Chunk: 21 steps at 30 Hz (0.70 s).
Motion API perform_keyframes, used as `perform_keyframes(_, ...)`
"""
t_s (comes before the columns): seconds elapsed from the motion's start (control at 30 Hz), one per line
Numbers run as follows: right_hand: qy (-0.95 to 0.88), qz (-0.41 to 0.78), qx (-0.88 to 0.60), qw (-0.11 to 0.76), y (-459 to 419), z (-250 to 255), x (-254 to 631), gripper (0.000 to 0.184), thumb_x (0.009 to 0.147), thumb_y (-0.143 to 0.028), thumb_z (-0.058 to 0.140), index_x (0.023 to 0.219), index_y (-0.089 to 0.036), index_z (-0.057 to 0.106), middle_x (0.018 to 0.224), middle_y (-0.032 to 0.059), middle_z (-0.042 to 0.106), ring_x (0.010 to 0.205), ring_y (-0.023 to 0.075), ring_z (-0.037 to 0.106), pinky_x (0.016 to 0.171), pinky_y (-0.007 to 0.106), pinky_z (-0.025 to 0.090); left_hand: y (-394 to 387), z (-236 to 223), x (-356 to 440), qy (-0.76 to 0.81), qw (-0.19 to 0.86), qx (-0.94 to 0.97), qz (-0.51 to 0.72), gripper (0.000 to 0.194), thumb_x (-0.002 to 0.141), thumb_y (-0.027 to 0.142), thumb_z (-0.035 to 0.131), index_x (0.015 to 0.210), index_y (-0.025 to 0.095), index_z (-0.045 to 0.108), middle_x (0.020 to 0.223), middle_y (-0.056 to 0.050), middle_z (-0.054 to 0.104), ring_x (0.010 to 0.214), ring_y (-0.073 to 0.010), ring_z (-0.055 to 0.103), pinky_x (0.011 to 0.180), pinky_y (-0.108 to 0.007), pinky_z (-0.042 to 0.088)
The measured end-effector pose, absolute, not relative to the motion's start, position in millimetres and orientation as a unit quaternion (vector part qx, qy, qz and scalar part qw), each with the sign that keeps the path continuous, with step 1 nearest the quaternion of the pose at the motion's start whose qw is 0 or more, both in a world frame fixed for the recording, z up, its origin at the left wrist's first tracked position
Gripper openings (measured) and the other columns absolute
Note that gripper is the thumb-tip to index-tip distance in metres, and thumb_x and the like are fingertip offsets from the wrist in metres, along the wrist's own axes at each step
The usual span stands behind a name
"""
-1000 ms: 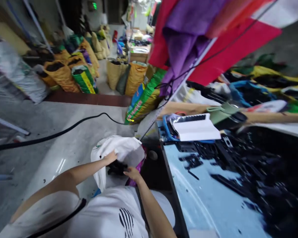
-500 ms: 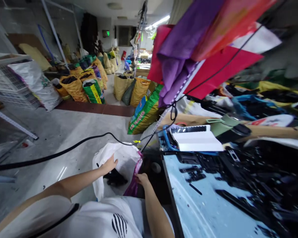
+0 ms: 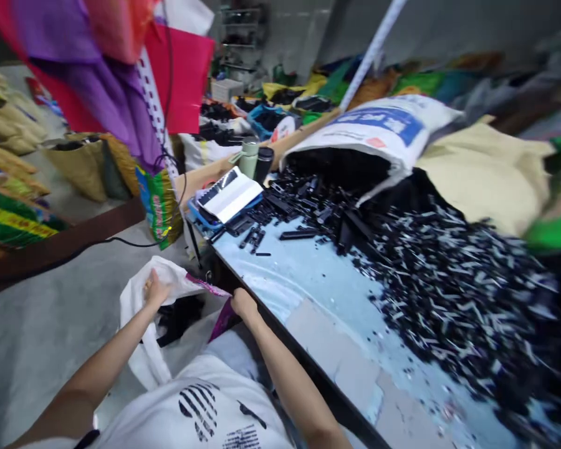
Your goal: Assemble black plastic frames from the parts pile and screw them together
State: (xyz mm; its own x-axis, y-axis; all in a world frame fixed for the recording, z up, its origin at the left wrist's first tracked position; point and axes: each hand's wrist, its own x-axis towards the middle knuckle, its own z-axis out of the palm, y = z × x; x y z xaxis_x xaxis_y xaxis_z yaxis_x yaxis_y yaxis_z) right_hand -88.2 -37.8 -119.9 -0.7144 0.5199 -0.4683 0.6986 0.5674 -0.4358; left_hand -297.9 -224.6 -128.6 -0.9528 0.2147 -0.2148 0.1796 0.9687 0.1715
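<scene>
A white woven sack (image 3: 138, 337) with a purple edge stands open in front of my body, left of the table. Dark black pieces (image 3: 181, 318) lie inside it. My left hand (image 3: 156, 290) grips the far left part of the sack's rim, its fingertips partly hidden by the folds. My right hand (image 3: 244, 304) is closed on the purple edge at the right, close to the table's side. Between both hands the rim is stretched.
The light blue table (image 3: 280, 274) carries a large heap of small black parts (image 3: 449, 299). A printed white sack (image 3: 378, 125) spills black parts there. A blue tray (image 3: 206, 218), a green bottle (image 3: 249, 159) and a hanging black cable (image 3: 88, 244) are nearby.
My view has swung right, bringing more of the table and its heap into sight. My left hand has gone from over the sack's opening to its rim; my right hand still holds the edge.
</scene>
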Motion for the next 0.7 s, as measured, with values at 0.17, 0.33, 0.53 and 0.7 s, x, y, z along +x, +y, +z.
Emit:
perform_keyframes(0.17,0.889,-0.373,0.254,0.078,-55,-82,-24,0.02,0.089,-0.028,0.047,0.096,-0.021,0.065,0.098,0.0033,0.067,0.093,0.0151,0.06,0.078,0.022,0.04,-153,-95,-253,0.899,0.181,0.388,0.095,0.032,0.086,0.037,0.049,0.106,0.018,0.062,0.108,-0.012,0.064,0.109,-0.0264,0.056,0.094,-0.036,0.042)
perform_keyframes(0.33,0.867,-0.444,0.224,-0.024,-79,-60,43,0.026,0.092,-0.032,0.042,0.093,-0.02,0.065,0.088,0.0039,0.066,0.081,0.0138,0.059,0.074,0.022,0.04,-59,-60,-201,0.78,-0.012,0.599,0.18,0.04,0.091,0.041,0.04,0.112,0.012,0.058,0.109,-0.014,0.061,0.106,-0.0259,0.053,0.094,-0.036,0.04)
perform_keyframes(0.53,0.78,-0.497,0.371,-0.082,-100,-71,102,0.035,0.092,-0.04,0.04,0.088,-0.016,0.065,0.085,0.0058,0.065,0.078,0.015,0.058,0.073,0.024,0.041,52,-60,-189,0.876,-0.056,0.469,0.098,0.062,0.086,0.045,0.047,0.127,-0.002,0.042,0.114,-0.025,0.054,0.107,-0.0354,0.047,0.088,-0.046,0.038)
perform_keyframes(0.7,0.749,-0.521,0.397,-0.1,-102,-69,121,0.039,0.092,-0.044,0.04,0.084,-0.016,0.066,0.079,0.0051,0.065,0.073,0.0146,0.057,0.068,0.023,0.042,95,-77,-141,0.805,-0.008,0.582,0.111,0.05,0.088,0.032,0.048,0.129,0.004,0.043,0.118,-0.021,0.053,0.109,-0.0302,0.045,0.093,-0.041,0.034)
